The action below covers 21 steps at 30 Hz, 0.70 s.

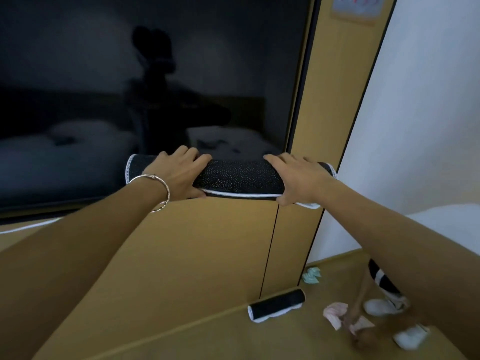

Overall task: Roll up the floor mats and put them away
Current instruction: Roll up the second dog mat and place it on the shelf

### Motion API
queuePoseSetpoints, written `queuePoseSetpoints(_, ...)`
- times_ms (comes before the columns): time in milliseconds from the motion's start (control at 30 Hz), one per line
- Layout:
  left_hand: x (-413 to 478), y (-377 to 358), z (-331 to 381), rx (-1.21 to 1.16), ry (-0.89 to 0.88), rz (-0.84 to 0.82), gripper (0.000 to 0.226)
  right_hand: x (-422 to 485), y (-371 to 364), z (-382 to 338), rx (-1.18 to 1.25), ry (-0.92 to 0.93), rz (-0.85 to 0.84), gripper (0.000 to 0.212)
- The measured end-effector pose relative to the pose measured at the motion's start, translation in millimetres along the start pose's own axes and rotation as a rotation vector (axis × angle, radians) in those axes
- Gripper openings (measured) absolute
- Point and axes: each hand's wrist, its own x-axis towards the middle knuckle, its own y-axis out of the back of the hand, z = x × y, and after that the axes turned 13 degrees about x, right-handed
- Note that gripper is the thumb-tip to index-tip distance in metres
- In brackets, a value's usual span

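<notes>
At centre frame, a rolled mat [239, 175] lies horizontally on the top edge of a tan cabinet [207, 242], directly below a large dark screen [155, 87]. Left hand [179, 172] presses on the roll's left portion, fingers spread over the top, thumb under the front edge. Right hand [298, 178] presses on the right portion in the same manner. Both hands are clamped on the roll, well apart from each other.

Appearance: black fabric with a fine pale dot pattern, bound by a white stitched border visible at the left end and along the loose front edge. A white corner hangs free below the right hand.

Handling: the roll appears light and soft, and it yields under the palms. The loose outer edge is likely to spring open if pressure is released. Grip recommended near both ends, with thumbs pinning the free edge.

At lower right of the frame, a second rolled mat [276, 305] lies on the wooden floor [233, 339], not yet stored. Small cloth scraps [311, 275] lie near it. A second person's leg and white shoes [384, 306] appear beside them, though blur makes details uncertain.
</notes>
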Motion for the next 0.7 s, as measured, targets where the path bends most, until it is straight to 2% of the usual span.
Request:
queuePoseSetpoints(167, 53.8, -63.4, 46.8, -0.028, -0.004, -0.128, 0.087, 55.5, -69.5, 63.8, 0.042, 0.094, -0.107, 0.097)
queuePoseSetpoints(367, 106.1, -150.6, 130.1, -0.129, -0.001, -0.373, 0.083, 116.2, -178.0, 137.3, 0.116, 0.171, -0.316, 0.085)
queuePoseSetpoints(500, 100.8, -228.0, 196.6, -0.172, -0.004, -0.566, 0.082, 135.8, -277.3, 156.1, 0.157, 0.227, -0.488, 0.083)
queuePoseSetpoints(700, 66.4, -353.6, 285.4, -0.232, 0.017, -0.726, 0.076, 131.8, -445.6, 158.2, 0.221, 0.254, -0.605, 0.087)
